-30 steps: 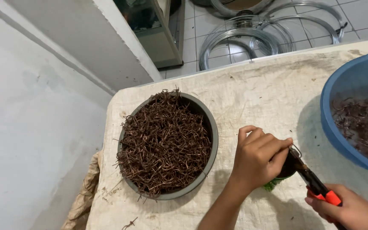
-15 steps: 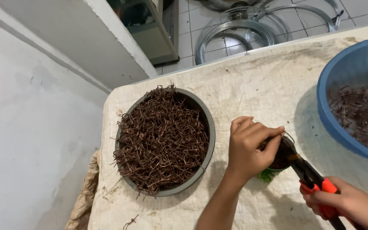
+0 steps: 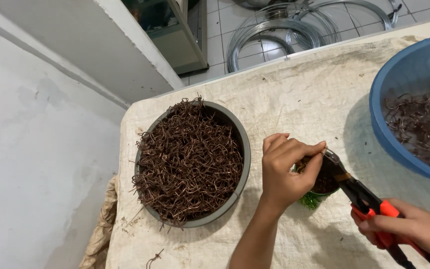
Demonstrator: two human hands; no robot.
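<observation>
My left hand (image 3: 287,167) pinches a small wire piece at the pliers' (image 3: 359,192) tip, fingers together, just right of the grey bowl (image 3: 242,149) heaped with brown hooks (image 3: 187,159). My right hand (image 3: 414,231) is clamped on the orange handles. Right of the pliers, the blue basin (image 3: 381,124) overhangs the frame. The surface (image 3: 299,94) lies open behind the bowl up to its far edge.

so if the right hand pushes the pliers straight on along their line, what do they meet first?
Likely the left hand: the pliers in the right hand point up-left, their tip already at its fingertips. Beyond that, the grey bowl of brown wire pieces.
</observation>
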